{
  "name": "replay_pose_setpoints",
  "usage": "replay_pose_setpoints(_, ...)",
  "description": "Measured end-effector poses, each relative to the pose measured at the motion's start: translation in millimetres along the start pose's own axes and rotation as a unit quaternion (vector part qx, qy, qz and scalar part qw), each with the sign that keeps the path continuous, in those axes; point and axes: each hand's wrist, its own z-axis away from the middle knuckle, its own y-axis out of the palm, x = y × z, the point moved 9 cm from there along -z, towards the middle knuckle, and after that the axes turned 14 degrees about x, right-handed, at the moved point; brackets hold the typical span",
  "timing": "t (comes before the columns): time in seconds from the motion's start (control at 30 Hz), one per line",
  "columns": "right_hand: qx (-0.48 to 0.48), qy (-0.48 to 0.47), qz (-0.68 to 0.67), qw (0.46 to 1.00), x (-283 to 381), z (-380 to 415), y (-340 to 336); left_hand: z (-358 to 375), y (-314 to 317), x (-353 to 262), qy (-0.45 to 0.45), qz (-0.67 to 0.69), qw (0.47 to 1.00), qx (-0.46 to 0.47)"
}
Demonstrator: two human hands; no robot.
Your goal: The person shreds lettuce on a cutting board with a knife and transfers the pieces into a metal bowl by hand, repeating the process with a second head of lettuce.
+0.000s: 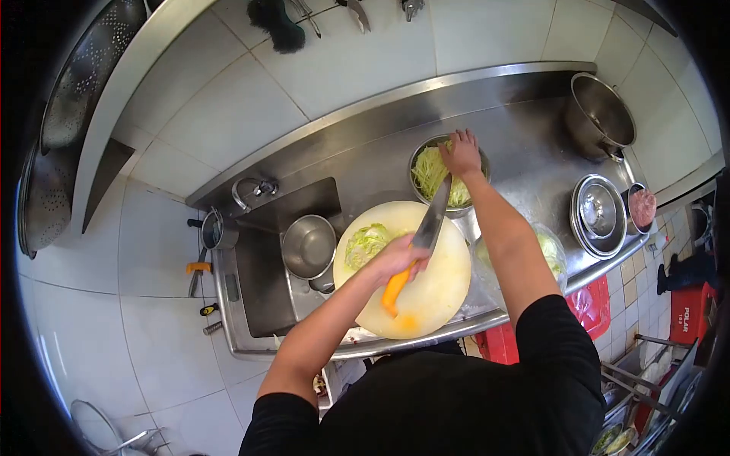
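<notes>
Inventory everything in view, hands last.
Cutting board: 1, cream, on counter
Knife: 1, orange-handled, over board
Cut vegetable: 1, pale green, board's left
Bowl: 1, grey, behind board
Shreds: uncounted, pale green, in bowl
Bag: 1, clear, right of board
Sink: 1, grey, counter's left
Faucet: 1, silver, behind sink
Pot: 1, silver, at sink
Large pot: 1, grey, counter's far right
Nested bowls: several, silver, counter's right
Colanders: at least 2, grey, upper left
Brush: 1, dark, back wall
Left hand: 1, bare, gripping knife
Right hand: 1, bare, over bowl
</notes>
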Motion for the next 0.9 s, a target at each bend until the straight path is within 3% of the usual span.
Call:
replay_pose_setpoints(0.07, -0.022, -0.027, 0.008, 0.999, -1.4, -7.6, -11.5, 45.7, 4.0, 22.2, -0.013, -0.057, 0.998, -0.024)
replay_pose_setpoints(0.13, 0.065, -0.012, -0.041, 0.997, -8.7, -18.1, -7.1, 89.1, 13.3, 35.8, -0.027, -0.015, 0.999, -0.035)
replay_pose_setpoints(0.27, 0.052, -0.018, -0.008, 0.998, -36.0, -27.4, -10.3, 131.7, 13.0, 73.3, -0.032, 0.0, 0.998, -0.062)
replay_pose_setpoints(0.37, 0.027, 0.02, -0.032, 0.999, -63.5, -21.4, -19.1, 144.2, 8.3, 107.4, -0.023, 0.04, 0.995, -0.084)
replay_pose_setpoints(0.47, 0.072, 0.108, -0.01, 0.991, -78.8, -7.5, -30.7, 152.1, 8.1, 120.3, -0.024, 0.039, 0.995, -0.085)
replay_pose_setpoints(0.53, -0.041, 0.04, -0.037, 0.998, -48.8, 13.8, -60.8, 154.0, 7.8, 123.6, -0.013, 0.035, 0.996, -0.078)
replay_pose_setpoints(0.67, -0.057, 0.011, -0.069, 0.996, -3.1, 50.5, -61.9, 154.2, 1.5, 141.3, -0.064, -0.026, 0.991, -0.113)
replay_pose_setpoints(0.73, -0.123, -0.027, -0.166, 0.978, 28.7, 76.6, -84.4, 151.4, -1.0, 150.1, -0.058, -0.068, 0.992, -0.091)
replay_pose_setpoints(0.83, -0.104, -0.03, -0.065, 0.992, 49.9, 98.8, -47.1, 157.9, -2.8, 157.0, -0.068, -0.095, 0.987, -0.107)
replay_pose_setpoints(0.87, -0.103, -0.034, -0.066, 0.992, 55.9, 109.2, -34.5, 161.7, -3.9, 165.9, -0.082, -0.035, 0.989, -0.115)
replay_pose_setpoints(0.9, -0.08, -0.1, -0.094, 0.987, 76.7, 116.1, -24.5, 166.2, -6.3, 167.5, -0.073, -0.025, 0.989, -0.123)
